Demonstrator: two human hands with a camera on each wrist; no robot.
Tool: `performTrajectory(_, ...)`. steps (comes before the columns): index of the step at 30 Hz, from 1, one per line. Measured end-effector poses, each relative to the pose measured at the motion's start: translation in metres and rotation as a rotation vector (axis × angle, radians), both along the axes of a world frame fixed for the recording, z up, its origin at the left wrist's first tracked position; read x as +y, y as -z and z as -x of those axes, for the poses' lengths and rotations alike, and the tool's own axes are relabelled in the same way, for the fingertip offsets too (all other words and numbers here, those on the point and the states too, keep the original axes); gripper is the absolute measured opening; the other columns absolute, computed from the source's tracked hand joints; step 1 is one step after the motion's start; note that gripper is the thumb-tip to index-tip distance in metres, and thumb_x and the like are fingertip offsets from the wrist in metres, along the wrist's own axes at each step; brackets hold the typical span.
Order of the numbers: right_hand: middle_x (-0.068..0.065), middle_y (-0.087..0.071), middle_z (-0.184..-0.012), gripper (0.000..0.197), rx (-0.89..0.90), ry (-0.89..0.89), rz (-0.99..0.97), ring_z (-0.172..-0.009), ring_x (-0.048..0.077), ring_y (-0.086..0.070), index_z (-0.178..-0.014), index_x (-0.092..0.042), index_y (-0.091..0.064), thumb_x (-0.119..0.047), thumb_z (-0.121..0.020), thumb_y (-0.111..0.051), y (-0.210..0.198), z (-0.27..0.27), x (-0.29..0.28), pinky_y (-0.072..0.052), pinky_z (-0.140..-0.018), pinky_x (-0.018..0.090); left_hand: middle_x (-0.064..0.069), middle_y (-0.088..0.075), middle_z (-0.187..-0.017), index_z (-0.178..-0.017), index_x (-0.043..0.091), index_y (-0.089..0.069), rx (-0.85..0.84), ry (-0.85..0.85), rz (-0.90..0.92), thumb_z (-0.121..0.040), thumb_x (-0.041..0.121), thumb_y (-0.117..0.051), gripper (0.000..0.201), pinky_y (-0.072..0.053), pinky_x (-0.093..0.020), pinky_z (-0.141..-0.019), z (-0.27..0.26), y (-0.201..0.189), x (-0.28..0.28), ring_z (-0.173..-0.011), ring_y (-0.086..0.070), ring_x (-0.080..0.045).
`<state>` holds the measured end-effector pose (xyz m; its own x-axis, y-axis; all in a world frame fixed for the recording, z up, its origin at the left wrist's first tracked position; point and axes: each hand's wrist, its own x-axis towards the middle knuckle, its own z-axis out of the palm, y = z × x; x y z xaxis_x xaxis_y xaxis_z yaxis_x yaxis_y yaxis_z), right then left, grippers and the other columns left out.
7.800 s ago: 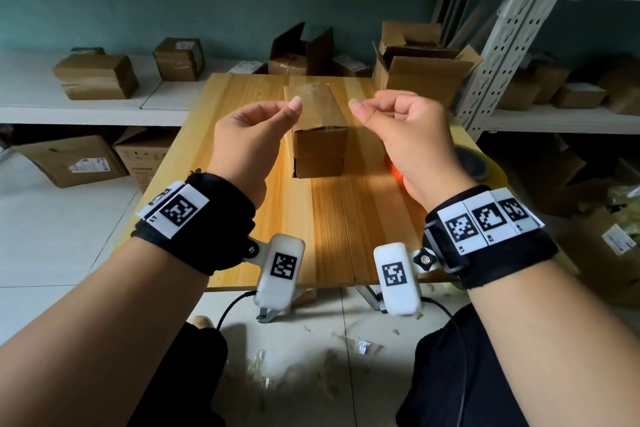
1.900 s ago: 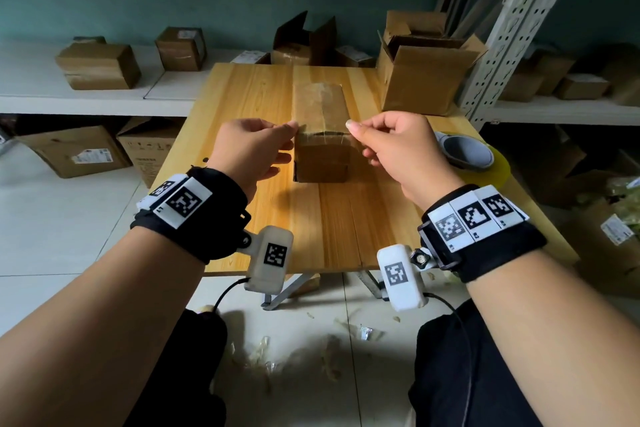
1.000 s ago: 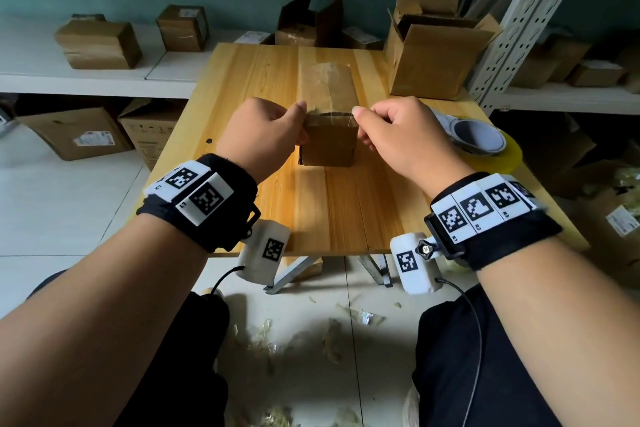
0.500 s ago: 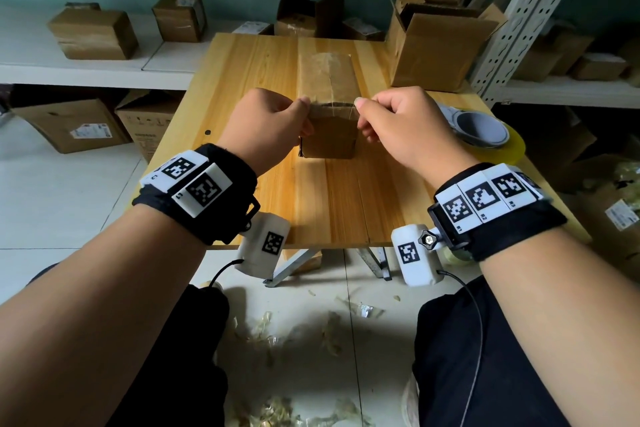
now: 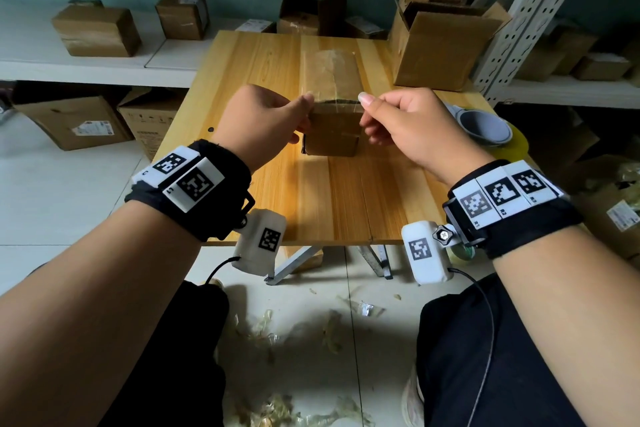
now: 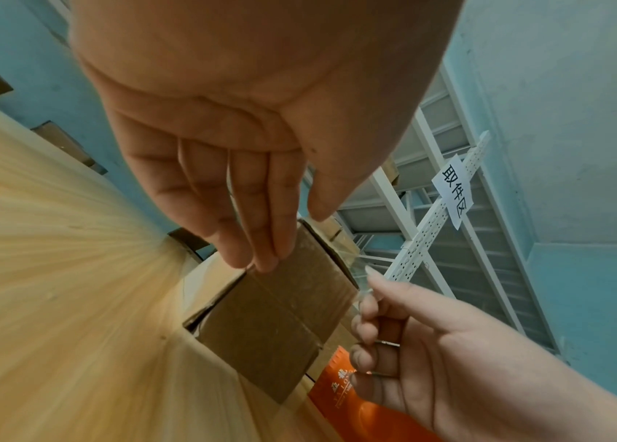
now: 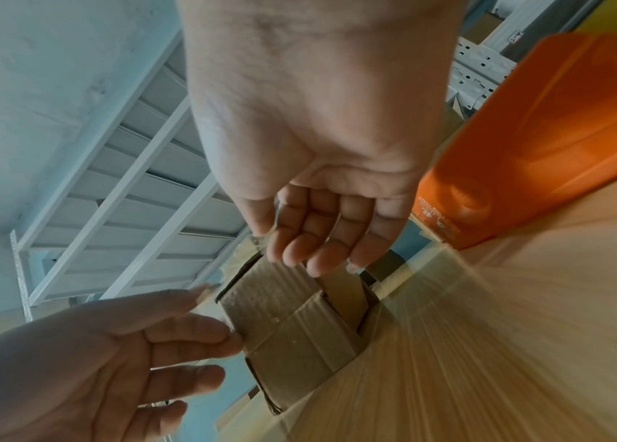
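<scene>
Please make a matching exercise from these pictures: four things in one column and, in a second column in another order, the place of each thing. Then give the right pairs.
Things
1. clear tape strip
2. small box
3. open box
4. tape roll

Places
A. at the right edge of the table, beside the right hand
B. at the far right corner of the table
C. pinched and stretched between the left hand and the right hand
D. in the middle of the table, between the two hands

Pairs: 1-C, 2-D, 3-B, 4-A
</scene>
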<state>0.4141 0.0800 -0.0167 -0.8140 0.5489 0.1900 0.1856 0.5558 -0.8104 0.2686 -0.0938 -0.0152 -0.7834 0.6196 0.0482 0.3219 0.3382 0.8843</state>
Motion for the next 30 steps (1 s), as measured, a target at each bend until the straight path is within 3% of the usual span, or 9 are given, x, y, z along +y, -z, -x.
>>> performTrajectory(5,0.002,-0.076,-0.084,0.035,-0.008,0.0,0.004,-0.083,0.02,-0.075,-0.091,-0.013,-0.078,-0.038,-0.107,-0.06,-0.0002,-0.0004,0.0001,-0.063,-0.089,0.04,-0.003,-0.079,-0.079,-0.08,0.021,-0.082,0.107,0.0,0.02,-0.103,0.05,-0.059,0.044,-0.058,-0.034,-0.074,-0.0034,-0.0021,-0.0006,-0.068,-0.065,-0.011)
performTrajectory(12,0.003,-0.077,-0.085,0.033,-0.014,0.003,0.013,-0.084,0.021,-0.075,-0.093,-0.012,-0.079,-0.036,-0.107,-0.06,-0.0005,0.0002,0.0001,-0.062,-0.087,0.038,0.0,-0.08,-0.083,-0.08,0.02,-0.081,0.077,0.03,0.026,-0.105,0.043,-0.057,0.042,-0.06,-0.035,-0.081,-0.0037,-0.0004,0.0032,-0.085,-0.075,-0.019)
performTrajectory(19,0.001,-0.077,-0.087,0.029,-0.035,-0.015,-0.012,-0.087,0.021,-0.075,-0.092,-0.016,-0.078,-0.038,-0.105,-0.064,-0.002,-0.0006,0.0012,-0.063,-0.09,0.037,0.003,-0.077,-0.081,-0.086,0.017,-0.08,0.056,0.024,0.004,-0.106,0.037,-0.057,0.037,-0.051,-0.023,-0.067,-0.004,0.0003,0.0055,-0.065,-0.066,-0.002)
performTrajectory(22,0.0,-0.078,-0.088,0.028,-0.042,-0.016,-0.007,-0.087,0.019,-0.075,-0.091,-0.019,-0.078,-0.04,-0.104,-0.064,-0.0019,-0.0011,0.0026,-0.063,-0.09,0.037,0.003,-0.078,-0.081,-0.084,0.02,-0.08,0.035,0.003,-0.004,-0.104,0.04,-0.061,0.035,-0.057,-0.03,-0.069,-0.0042,0.0001,0.0039,-0.072,-0.071,-0.009)
performTrajectory(24,0.0,-0.078,-0.087,0.029,-0.04,-0.02,-0.002,-0.086,0.021,-0.075,-0.091,-0.019,-0.079,-0.041,-0.105,-0.064,-0.0013,-0.0015,0.0033,-0.064,-0.089,0.04,0.001,-0.079,-0.083,-0.084,0.022,-0.08,0.026,-0.009,-0.012,-0.102,0.044,-0.064,0.032,-0.062,-0.039,-0.078,-0.0038,-0.0006,0.002,-0.083,-0.075,-0.018)
performTrajectory(30,0.0,-0.078,-0.088,0.029,-0.03,-0.03,0.014,-0.088,0.021,-0.076,-0.093,-0.02,-0.079,-0.043,-0.103,-0.065,-0.0015,-0.003,0.0046,-0.063,-0.091,0.044,-0.002,-0.079,-0.087,-0.086,0.02,-0.078,-0.016,-0.026,-0.04,-0.097,0.043,-0.071,0.027,-0.063,-0.049,-0.087,-0.0073,-0.0044,-0.0005,-0.092,-0.075,-0.024)
